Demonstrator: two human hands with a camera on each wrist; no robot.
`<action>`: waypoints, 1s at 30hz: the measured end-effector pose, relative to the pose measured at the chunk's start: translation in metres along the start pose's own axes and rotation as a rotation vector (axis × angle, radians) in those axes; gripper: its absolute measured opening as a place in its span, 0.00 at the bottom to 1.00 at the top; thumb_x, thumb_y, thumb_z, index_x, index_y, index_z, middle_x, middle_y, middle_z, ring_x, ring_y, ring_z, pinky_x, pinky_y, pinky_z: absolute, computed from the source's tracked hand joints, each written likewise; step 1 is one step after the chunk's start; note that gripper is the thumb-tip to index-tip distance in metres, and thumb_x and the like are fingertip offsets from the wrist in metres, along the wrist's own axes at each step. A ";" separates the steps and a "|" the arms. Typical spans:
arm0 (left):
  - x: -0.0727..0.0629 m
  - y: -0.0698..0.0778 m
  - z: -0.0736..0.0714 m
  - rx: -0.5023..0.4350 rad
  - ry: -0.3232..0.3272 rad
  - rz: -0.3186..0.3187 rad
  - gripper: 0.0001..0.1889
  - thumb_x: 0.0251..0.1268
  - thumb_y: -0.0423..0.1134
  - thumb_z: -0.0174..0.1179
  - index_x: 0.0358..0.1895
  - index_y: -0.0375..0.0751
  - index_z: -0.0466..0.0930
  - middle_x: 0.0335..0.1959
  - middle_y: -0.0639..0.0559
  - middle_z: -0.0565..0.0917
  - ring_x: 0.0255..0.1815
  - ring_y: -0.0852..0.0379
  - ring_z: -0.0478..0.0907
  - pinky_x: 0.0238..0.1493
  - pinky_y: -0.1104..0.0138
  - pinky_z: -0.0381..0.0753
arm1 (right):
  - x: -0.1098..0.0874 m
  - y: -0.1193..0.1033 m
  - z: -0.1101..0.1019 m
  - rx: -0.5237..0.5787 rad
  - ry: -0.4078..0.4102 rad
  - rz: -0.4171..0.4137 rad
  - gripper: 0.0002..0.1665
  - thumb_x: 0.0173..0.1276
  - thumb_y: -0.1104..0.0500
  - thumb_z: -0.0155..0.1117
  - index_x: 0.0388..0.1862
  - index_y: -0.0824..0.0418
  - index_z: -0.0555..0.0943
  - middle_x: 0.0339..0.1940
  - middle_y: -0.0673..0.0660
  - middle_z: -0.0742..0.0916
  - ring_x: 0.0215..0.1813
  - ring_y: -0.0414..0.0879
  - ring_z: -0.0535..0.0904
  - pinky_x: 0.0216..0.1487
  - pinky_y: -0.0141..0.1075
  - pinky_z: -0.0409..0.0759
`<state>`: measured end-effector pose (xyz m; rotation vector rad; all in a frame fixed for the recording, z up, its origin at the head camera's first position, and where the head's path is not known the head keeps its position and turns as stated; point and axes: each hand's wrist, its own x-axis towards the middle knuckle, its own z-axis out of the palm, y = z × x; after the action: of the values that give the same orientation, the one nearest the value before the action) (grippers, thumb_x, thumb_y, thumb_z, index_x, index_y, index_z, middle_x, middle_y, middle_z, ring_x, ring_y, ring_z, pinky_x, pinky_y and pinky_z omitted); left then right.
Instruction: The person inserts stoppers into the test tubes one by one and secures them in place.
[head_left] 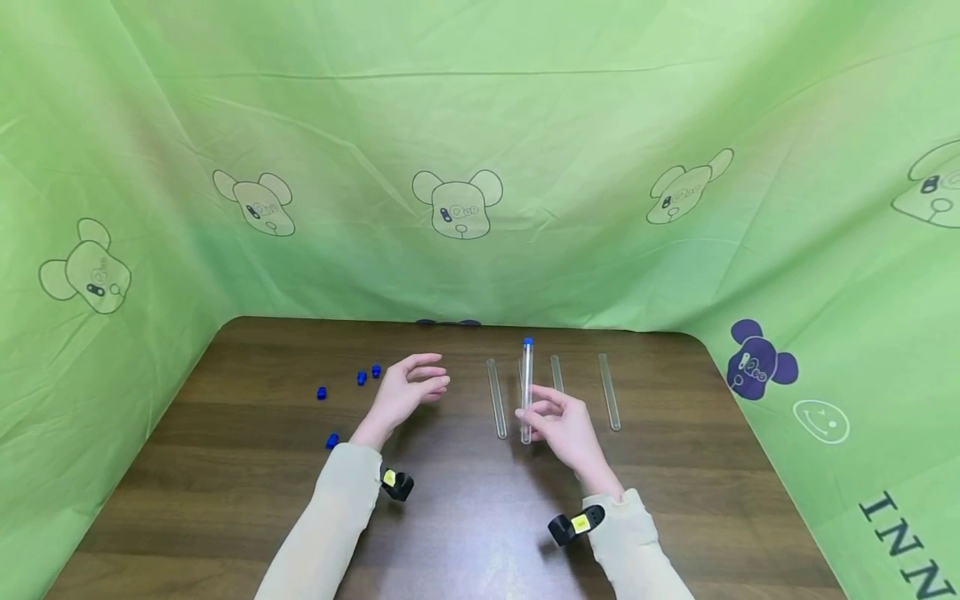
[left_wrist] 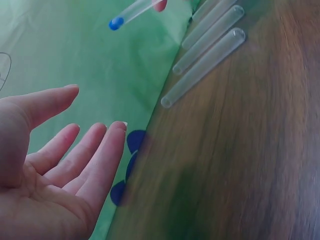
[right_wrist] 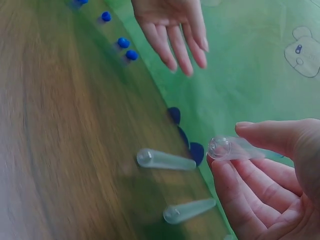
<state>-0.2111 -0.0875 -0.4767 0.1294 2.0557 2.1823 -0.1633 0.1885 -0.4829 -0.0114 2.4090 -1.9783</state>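
My right hand (head_left: 562, 425) pinches a clear test tube (head_left: 527, 392) low down between thumb and fingers. A blue cap (head_left: 528, 341) sits on its upper end, and the tube stands nearly upright in the head view. In the right wrist view the rounded end of that test tube (right_wrist: 220, 148) points toward the camera. My left hand (head_left: 408, 387) hovers over the table with relaxed fingers, holding nothing; the left wrist view shows the bare palm (left_wrist: 55, 200). Several loose blue caps (head_left: 362, 377) lie to its left.
Uncapped clear test tubes lie around the right hand: one on its left (head_left: 496, 400), one farther right (head_left: 609, 392), others partly hidden behind it. The brown wooden table (head_left: 465, 517) meets a green curtain (head_left: 457, 275) at the back and sides.
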 end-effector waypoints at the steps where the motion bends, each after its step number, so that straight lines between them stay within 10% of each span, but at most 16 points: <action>1: -0.001 0.001 -0.002 0.010 0.000 -0.001 0.25 0.66 0.29 0.68 0.65 0.32 0.76 0.57 0.28 0.80 0.50 0.31 0.83 0.50 0.51 0.85 | 0.001 0.000 -0.002 -0.006 0.005 -0.004 0.29 0.64 0.70 0.72 0.64 0.73 0.77 0.36 0.62 0.89 0.28 0.45 0.86 0.31 0.37 0.87; 30: -0.004 0.039 -0.058 0.155 0.097 0.018 0.27 0.68 0.32 0.68 0.69 0.35 0.73 0.58 0.34 0.82 0.51 0.39 0.84 0.53 0.55 0.84 | 0.008 -0.003 -0.054 -0.057 0.097 -0.005 0.31 0.66 0.67 0.72 0.67 0.74 0.74 0.38 0.64 0.89 0.29 0.42 0.86 0.33 0.35 0.86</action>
<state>-0.2184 -0.1476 -0.4417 0.0590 2.2838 2.0764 -0.1727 0.2406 -0.4691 0.0800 2.5261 -1.9551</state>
